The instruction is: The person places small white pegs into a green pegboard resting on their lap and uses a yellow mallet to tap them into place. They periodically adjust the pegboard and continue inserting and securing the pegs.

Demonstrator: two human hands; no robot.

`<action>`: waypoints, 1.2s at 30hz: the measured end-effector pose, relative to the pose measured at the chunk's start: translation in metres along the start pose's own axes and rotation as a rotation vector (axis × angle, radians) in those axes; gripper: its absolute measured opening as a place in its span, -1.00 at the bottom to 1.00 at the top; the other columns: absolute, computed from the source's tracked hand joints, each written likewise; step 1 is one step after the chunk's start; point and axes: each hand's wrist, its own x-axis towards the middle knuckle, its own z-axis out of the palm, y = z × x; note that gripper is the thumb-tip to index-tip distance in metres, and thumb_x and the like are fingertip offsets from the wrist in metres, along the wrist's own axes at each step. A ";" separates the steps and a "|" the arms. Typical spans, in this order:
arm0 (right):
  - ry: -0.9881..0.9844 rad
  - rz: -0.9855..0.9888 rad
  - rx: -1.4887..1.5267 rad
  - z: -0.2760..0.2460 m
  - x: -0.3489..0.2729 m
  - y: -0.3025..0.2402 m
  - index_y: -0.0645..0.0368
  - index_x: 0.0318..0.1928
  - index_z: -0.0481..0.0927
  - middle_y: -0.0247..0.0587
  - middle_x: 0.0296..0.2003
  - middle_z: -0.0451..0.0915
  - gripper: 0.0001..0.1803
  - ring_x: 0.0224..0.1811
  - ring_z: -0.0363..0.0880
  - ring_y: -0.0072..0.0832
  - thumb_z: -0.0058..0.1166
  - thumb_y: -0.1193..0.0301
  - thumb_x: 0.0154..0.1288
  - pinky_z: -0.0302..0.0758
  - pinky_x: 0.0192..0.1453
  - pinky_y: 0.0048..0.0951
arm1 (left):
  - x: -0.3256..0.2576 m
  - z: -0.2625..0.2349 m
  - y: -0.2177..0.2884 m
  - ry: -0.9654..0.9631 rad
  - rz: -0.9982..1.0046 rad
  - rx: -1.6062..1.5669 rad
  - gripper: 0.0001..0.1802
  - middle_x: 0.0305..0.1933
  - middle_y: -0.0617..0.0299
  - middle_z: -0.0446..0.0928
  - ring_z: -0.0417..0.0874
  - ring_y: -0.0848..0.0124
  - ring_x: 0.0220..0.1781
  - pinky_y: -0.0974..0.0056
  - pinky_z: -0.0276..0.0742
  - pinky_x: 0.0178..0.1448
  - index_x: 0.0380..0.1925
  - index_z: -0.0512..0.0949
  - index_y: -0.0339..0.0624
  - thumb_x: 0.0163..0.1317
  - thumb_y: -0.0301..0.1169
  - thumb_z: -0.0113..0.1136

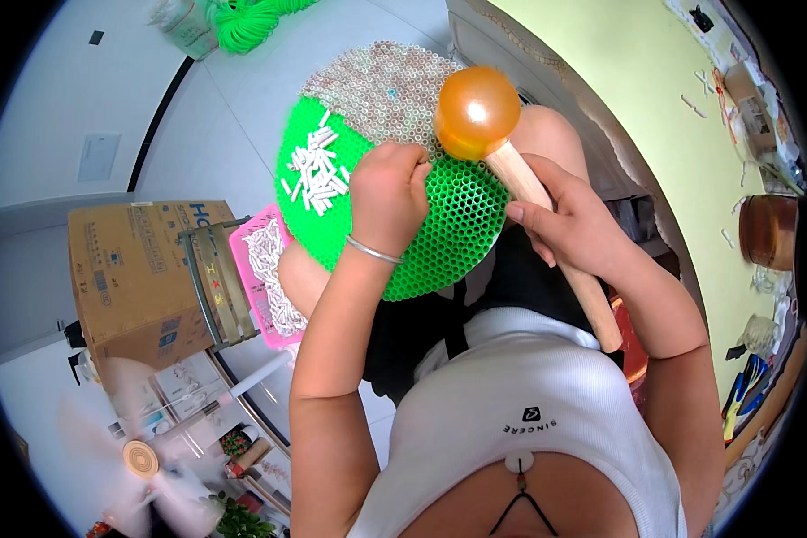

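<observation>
A round green honeycomb disc made of many small tubes rests over my lap. Its far part is filled with pale, brownish tube ends. Short white sticks lie loose in a pile on its left side. My left hand is closed in a pinch at the border of the filled part; whatever its fingertips hold is hidden. My right hand is wrapped round the wooden handle of a mallet, whose amber, see-through head hovers over or rests on the disc's right edge; I cannot tell which.
At the left, a pink basket holds many white sticks, beside a folding stool and a cardboard box. A fan spins at lower left. Along the right runs a yellow-topped table with a jar of amber liquid and tools.
</observation>
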 end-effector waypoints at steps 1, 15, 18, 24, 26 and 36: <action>-0.003 -0.001 -0.001 0.001 0.000 -0.001 0.30 0.26 0.32 -0.34 -0.47 0.48 -0.53 -0.71 0.37 -0.67 0.07 0.42 0.43 0.36 -0.63 -0.60 | -0.001 0.000 0.001 0.005 -0.035 -0.025 -0.86 -0.40 0.03 0.57 0.61 0.04 -0.31 0.11 0.51 -0.22 -0.40 0.58 -0.24 0.01 -0.60 0.33; -0.058 -0.230 -0.244 0.019 -0.009 -0.028 0.22 0.25 0.35 -0.29 -0.44 0.55 -0.55 -0.52 0.53 -0.53 0.10 0.39 0.42 0.47 -0.42 -0.45 | -0.005 -0.057 -0.032 -0.006 -0.129 0.138 -0.86 -0.31 0.06 0.58 0.60 0.06 -0.20 0.07 0.53 -0.09 -0.37 0.68 -0.23 0.01 -0.58 0.28; -0.121 -0.092 -0.525 0.019 0.018 -0.010 0.23 0.19 0.37 -0.21 -0.44 0.58 -0.58 -0.38 0.60 -0.39 0.10 0.36 0.42 0.51 -0.26 -0.33 | -0.014 -0.065 -0.047 -0.111 -0.063 0.326 -0.85 -0.32 0.07 0.58 0.60 0.07 -0.19 0.06 0.52 -0.09 -0.38 0.69 -0.22 -0.01 -0.59 0.28; 0.008 -0.038 -0.107 0.009 -0.001 -0.007 0.28 0.20 0.36 -0.26 -0.52 0.48 -0.57 -0.74 0.38 -0.63 0.08 0.35 0.44 0.35 -0.67 -0.55 | -0.020 -0.059 -0.047 -0.128 -0.086 0.408 -0.82 -0.29 0.06 0.61 0.61 0.06 -0.17 0.07 0.53 -0.07 -0.36 0.70 -0.24 -0.05 -0.58 0.36; 0.013 -0.023 0.010 0.000 -0.011 -0.009 0.29 0.22 0.35 -0.32 -0.50 0.47 -0.56 -0.73 0.38 -0.65 0.07 0.36 0.45 0.36 -0.66 -0.55 | -0.021 -0.063 -0.044 -0.103 -0.117 0.367 -0.84 -0.32 0.06 0.62 0.62 0.04 -0.19 0.07 0.54 -0.08 -0.38 0.69 -0.24 -0.05 -0.58 0.36; 0.041 -0.004 0.047 -0.010 -0.016 -0.002 0.29 0.26 0.34 -0.35 -0.46 0.48 -0.55 -0.69 0.36 -0.70 0.07 0.41 0.44 0.35 -0.61 -0.62 | 0.016 -0.005 0.008 0.008 0.003 -0.079 -0.85 -0.37 0.08 0.63 0.65 0.18 -0.34 0.20 0.54 -0.22 -0.37 0.66 -0.22 0.00 -0.56 0.39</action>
